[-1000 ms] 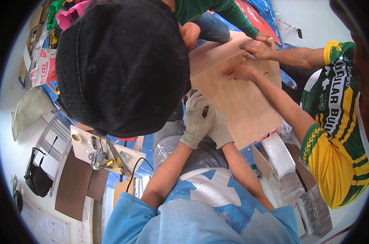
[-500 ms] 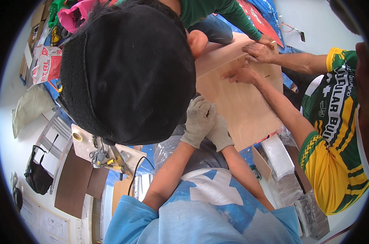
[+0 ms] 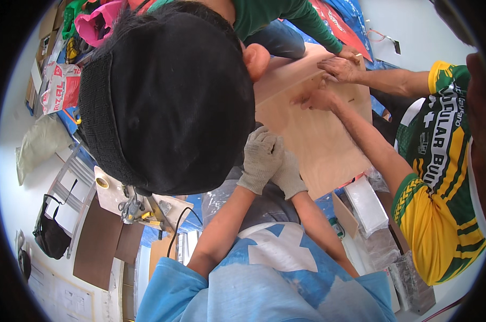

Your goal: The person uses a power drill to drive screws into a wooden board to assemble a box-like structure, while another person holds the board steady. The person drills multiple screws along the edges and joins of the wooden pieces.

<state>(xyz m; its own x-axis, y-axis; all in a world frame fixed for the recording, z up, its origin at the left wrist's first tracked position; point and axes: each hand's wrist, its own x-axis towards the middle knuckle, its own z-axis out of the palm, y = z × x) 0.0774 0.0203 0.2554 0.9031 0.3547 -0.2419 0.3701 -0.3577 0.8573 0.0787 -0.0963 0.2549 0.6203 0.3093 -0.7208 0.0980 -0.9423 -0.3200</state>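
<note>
Both my hands wear light grey knit gloves and are drawn together in front of my body. My left hand (image 3: 260,160) is closed, its fingers curled beside the black cap of a person leaning in. Against it rests my right hand (image 3: 289,176), partly covered by the left, its fingers mostly hidden. A bit of something dark shows at the left glove's edge, too little to name. Just beyond my hands lies a pale plywood panel (image 3: 318,145). A co-worker in a green and yellow jersey (image 3: 441,177) rests both hands on its far part; another person's green-sleeved hand (image 3: 350,55) holds its far corner.
The black cap (image 3: 173,102) blocks much of the upper left. At the left stand a small work board (image 3: 109,196) with a power tool (image 3: 131,208) and tape roll, a ladder (image 3: 84,185) and a hanging black bag (image 3: 52,231). Wrapped packs (image 3: 366,206) lie at the right.
The person's black cap has shifted slightly left and down. My hands stay together in nearly the same place, and the co-worker's hands on the panel have barely moved.
</note>
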